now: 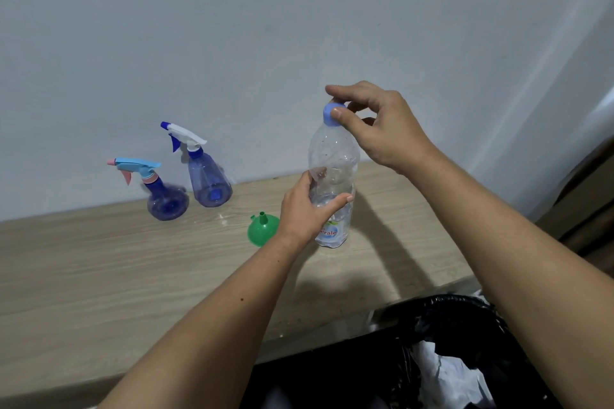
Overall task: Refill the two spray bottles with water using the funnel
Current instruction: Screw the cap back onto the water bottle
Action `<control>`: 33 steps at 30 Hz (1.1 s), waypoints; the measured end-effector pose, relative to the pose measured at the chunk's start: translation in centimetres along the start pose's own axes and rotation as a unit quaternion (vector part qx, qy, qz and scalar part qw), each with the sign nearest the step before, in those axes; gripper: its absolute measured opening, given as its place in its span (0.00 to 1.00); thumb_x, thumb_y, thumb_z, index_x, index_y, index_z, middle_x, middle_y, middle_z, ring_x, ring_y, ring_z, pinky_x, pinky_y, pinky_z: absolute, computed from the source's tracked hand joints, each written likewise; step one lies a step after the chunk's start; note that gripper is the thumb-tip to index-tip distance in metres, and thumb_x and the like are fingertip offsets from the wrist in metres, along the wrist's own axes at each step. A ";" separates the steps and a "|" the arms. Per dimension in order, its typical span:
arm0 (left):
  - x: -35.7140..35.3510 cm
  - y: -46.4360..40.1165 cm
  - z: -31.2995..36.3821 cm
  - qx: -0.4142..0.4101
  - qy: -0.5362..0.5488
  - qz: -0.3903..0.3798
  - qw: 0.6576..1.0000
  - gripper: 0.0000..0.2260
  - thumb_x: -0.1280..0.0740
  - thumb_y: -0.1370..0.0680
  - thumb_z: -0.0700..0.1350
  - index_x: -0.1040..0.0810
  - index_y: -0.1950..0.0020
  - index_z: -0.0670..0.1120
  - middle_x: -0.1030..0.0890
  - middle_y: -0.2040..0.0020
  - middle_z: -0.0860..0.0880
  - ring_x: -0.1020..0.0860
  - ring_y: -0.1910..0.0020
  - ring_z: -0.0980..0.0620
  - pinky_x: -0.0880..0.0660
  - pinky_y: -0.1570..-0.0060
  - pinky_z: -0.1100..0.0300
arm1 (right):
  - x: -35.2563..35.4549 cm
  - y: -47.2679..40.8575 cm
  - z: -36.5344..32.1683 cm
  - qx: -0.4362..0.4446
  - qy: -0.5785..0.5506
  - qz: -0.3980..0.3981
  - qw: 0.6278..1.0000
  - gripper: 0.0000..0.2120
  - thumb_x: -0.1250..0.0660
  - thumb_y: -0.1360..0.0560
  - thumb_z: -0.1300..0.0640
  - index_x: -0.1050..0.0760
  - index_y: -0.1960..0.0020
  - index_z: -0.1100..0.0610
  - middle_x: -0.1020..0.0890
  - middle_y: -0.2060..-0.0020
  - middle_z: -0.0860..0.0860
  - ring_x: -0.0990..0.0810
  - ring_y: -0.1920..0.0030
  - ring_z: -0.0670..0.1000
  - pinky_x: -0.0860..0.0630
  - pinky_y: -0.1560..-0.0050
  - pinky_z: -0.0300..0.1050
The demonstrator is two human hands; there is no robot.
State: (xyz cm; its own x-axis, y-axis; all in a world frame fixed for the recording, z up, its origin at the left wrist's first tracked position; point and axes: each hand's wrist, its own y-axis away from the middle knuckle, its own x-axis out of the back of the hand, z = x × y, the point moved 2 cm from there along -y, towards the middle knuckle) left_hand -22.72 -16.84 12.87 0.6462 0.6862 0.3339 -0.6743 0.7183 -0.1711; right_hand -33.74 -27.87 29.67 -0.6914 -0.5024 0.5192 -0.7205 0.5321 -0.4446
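Left hand (304,209) grip around the water bottle (334,176), right hand (375,124) grip pinching its blue cap (330,114)

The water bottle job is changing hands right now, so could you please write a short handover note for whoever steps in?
Left hand grips the clear water bottle around its middle, upright on the wooden table.
Right hand pinches its blue cap, which is on the neck.
Green funnel lies spout-up on the table, just left of the bottle.
Both spray bottles, the light-blue-topped one and the white-topped one, stand by the wall with sprayer heads on.
Done: nothing poured.
Left: uncap, remove sprayers, fill both through the funnel.
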 end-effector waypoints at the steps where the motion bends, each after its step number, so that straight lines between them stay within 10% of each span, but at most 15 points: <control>1: 0.0 0.0 0.0 0.001 -0.002 0.000 1.000 0.36 0.19 0.35 0.68 0.20 0.32 0.54 0.13 0.40 0.57 0.16 0.39 0.59 0.19 0.35 0.48 | 0.0 0.0 -0.1 0.014 0.023 0.007 1.000 0.12 0.29 0.18 0.55 0.16 0.36 0.52 0.18 0.47 0.45 0.20 0.51 0.42 0.28 0.55 0.28; 7: -0.2 0.1 0.0 -0.007 0.003 -0.001 1.000 0.34 0.19 0.34 0.66 0.19 0.34 0.52 0.13 0.41 0.56 0.15 0.41 0.59 0.19 0.36 0.48 | -0.4 -0.2 0.0 0.051 0.109 0.025 0.992 0.12 0.27 0.21 0.50 0.17 0.43 0.57 0.19 0.49 0.51 0.19 0.55 0.52 0.19 0.48 0.50; 21: -0.5 0.9 0.7 -0.011 0.009 -0.012 1.000 0.40 0.21 0.33 0.67 0.26 0.24 0.57 0.20 0.38 0.70 0.22 0.37 0.71 0.23 0.30 0.55 | -1.2 0.9 0.9 0.031 0.053 0.110 0.992 0.13 0.26 0.21 0.51 0.19 0.40 0.55 0.20 0.46 0.48 0.21 0.54 0.44 0.19 0.48 0.48; 27: 1.4 2.2 -1.0 -0.027 -0.001 0.008 1.000 0.50 0.17 0.32 0.64 0.35 0.16 0.51 0.27 0.20 0.54 0.27 0.24 0.57 0.28 0.25 0.55 | -2.3 2.7 1.6 0.013 0.020 0.116 0.993 0.25 0.24 0.24 0.52 0.26 0.29 0.54 0.22 0.42 0.51 0.20 0.46 0.47 0.20 0.41 0.47; 33: 7.4 5.9 -6.3 -0.017 -0.080 0.094 0.992 0.44 0.17 0.34 0.65 0.27 0.25 0.48 0.20 0.36 0.51 0.20 0.39 0.56 0.19 0.40 0.56 | -4.8 6.6 4.6 -0.044 0.000 0.110 0.993 0.47 0.18 0.32 0.47 0.38 0.21 0.53 0.32 0.30 0.51 0.25 0.34 0.46 0.24 0.34 0.45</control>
State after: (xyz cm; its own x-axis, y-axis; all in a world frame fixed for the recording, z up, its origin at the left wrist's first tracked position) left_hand -19.68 -6.81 8.51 0.4430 0.7841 0.4347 -0.7640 0.5838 -0.2745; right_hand -35.41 -25.06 20.93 -0.8317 -0.3670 0.4166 -0.5444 0.6864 -0.4822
